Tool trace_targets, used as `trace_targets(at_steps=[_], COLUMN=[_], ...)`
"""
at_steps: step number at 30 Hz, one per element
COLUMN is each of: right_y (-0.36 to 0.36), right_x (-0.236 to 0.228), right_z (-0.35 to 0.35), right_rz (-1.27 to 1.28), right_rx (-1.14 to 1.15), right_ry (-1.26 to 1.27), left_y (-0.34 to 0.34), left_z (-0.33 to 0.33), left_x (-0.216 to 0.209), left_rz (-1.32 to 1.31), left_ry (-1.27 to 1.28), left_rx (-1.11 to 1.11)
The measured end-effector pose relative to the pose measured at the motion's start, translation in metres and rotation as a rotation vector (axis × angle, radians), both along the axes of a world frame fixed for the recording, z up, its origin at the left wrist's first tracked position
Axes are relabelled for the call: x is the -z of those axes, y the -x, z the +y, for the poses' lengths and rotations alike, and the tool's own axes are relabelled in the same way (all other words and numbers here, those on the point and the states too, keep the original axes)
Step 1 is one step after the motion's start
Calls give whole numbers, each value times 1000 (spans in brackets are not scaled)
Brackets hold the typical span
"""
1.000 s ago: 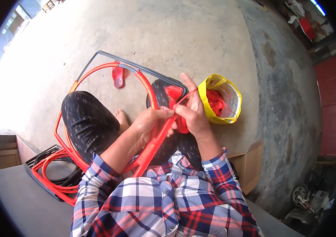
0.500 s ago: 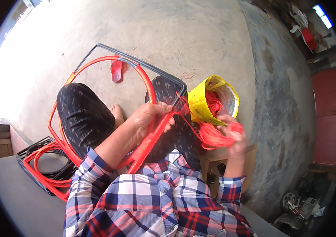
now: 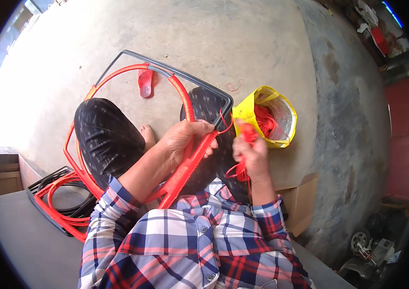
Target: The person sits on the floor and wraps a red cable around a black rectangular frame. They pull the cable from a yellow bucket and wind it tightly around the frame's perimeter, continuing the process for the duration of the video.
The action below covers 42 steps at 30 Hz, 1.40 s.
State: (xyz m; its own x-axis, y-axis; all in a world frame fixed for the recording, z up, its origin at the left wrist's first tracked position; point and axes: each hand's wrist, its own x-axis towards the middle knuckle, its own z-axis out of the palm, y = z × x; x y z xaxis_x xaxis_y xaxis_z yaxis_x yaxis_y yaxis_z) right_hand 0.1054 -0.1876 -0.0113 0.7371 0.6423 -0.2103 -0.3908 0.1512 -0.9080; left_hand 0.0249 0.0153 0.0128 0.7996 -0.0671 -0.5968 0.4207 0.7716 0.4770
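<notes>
A grey rectangular frame with a round inner hoop rests across my lap. Red cord is wound tightly over most of the hoop and along the near-right side bar. My left hand is closed around that bar near the frame's corner, its thumb beside the end of the winding. A loose strand loops off the bar there. Just right of it, my right hand grips a bundle of red cord, blurred by motion, with loops hanging below the fist.
A yellow bag holding more red cord stands open by my right knee. Behind my right forearm is a cardboard box. More red and black frames lie on the grey bench at left. A red slipper lies on the floor.
My right hand has swung left with the cord bundle, closer to the frame's corner. The strand between bundle and bar has gone slack. My left hand keeps its hold.
</notes>
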Motion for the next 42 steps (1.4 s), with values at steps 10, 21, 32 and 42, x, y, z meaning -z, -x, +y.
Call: trace_targets(at_steps=[10, 21, 32, 42], right_y=[25, -71, -61, -32], right_x=[21, 5, -34, -10], right_z=[-46, -15, 76, 30], right_rz=[-463, -435, -1387, -1056], right_rx=[-127, 245, -143, 1], right_ry=[228, 120, 448, 537], left_y=[-4, 1, 7, 5], left_z=[9, -4, -10, -2], left_x=[-1, -1, -7, 7], left_rz=[73, -21, -298, -221], left_ry=[-8, -106, -63, 73], left_rx=[-11, -215, -393, -282])
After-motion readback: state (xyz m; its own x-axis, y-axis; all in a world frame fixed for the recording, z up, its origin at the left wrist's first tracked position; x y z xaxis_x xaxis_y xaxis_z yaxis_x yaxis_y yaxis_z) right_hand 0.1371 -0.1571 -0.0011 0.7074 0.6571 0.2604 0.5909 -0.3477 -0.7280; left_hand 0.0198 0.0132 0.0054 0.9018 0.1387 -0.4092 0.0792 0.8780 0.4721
